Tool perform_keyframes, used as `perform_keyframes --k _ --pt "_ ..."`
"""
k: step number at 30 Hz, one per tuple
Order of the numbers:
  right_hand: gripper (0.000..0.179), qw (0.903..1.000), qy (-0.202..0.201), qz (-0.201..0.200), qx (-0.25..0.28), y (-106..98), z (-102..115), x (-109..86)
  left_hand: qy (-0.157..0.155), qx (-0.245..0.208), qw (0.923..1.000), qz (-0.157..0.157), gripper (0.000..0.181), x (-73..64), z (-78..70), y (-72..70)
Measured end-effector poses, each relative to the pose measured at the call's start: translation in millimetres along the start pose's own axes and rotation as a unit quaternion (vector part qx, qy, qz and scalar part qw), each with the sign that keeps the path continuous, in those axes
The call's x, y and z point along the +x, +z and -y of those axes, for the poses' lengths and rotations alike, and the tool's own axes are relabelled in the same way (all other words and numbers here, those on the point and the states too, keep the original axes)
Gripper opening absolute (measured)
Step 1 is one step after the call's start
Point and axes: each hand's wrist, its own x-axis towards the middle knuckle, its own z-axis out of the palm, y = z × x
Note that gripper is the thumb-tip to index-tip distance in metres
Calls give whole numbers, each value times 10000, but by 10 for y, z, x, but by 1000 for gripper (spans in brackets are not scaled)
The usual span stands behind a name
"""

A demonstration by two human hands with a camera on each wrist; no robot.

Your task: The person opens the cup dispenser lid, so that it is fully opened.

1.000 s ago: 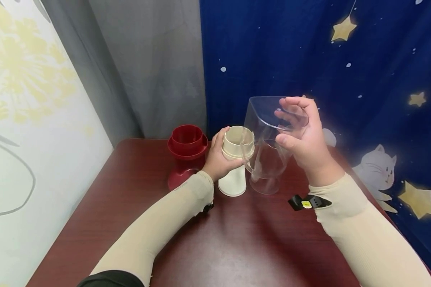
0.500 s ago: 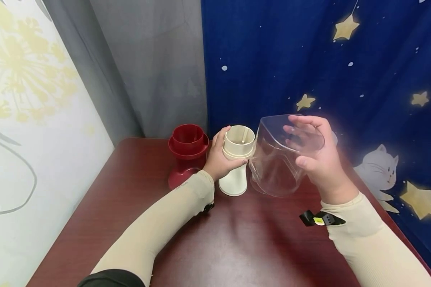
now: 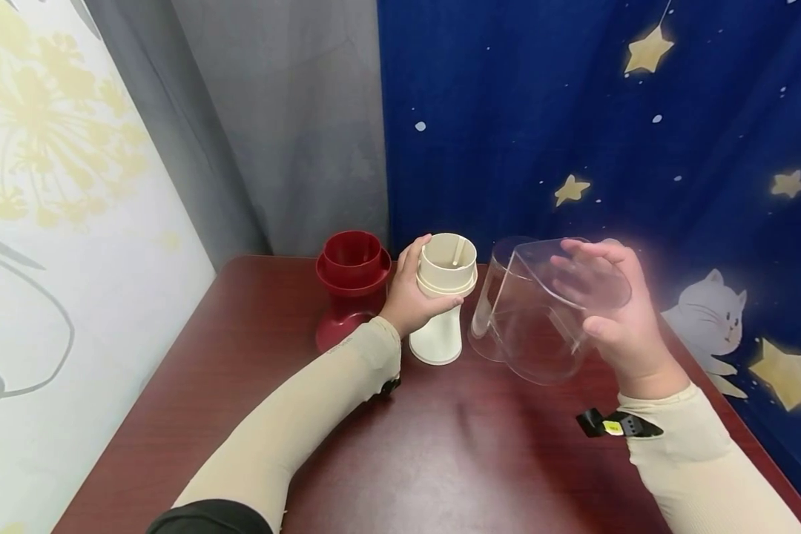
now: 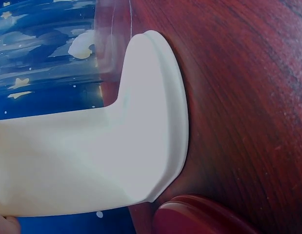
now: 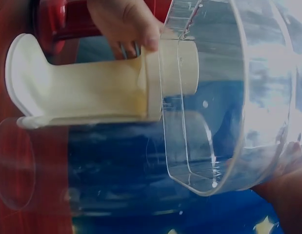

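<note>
My left hand (image 3: 410, 300) grips a cream plastic stand (image 3: 437, 343) just below its round open top. The stand is upright on the table, and its flared foot (image 4: 158, 117) shows in the left wrist view. My right hand (image 3: 624, 319) holds a clear plastic container (image 3: 541, 341) by its upper end, tilted above the table. In the right wrist view that container's wide rim (image 5: 242, 58) is near the cream stand's top. A clear cylinder (image 3: 486, 315) stands right of the cream stand, partly seen through the container. Some right fingers show through the clear wall.
A red stand (image 3: 351, 261) of similar shape is left of my left hand, partly hidden by it. Everything stands toward the back of the dark red table (image 3: 467, 460). Behind hang a grey curtain (image 3: 300, 133) and a blue star-patterned curtain (image 3: 507, 119).
My right hand has moved right and down with the clear container, away from the cream stand. The clear cylinder now shows more plainly. My left hand keeps its grip.
</note>
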Motion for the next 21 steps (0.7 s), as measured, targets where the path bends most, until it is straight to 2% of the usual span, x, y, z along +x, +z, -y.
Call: perform_keyframes --k 11,21 --pt "79 9997 -91 -233 -68 -242 2 -237 -73 -33 10000 17 117 -10 -9 -8" --pt "74 9992 -245 -310 61 -413 43 -366 11 43 10000 12 117 6 -4 -31"
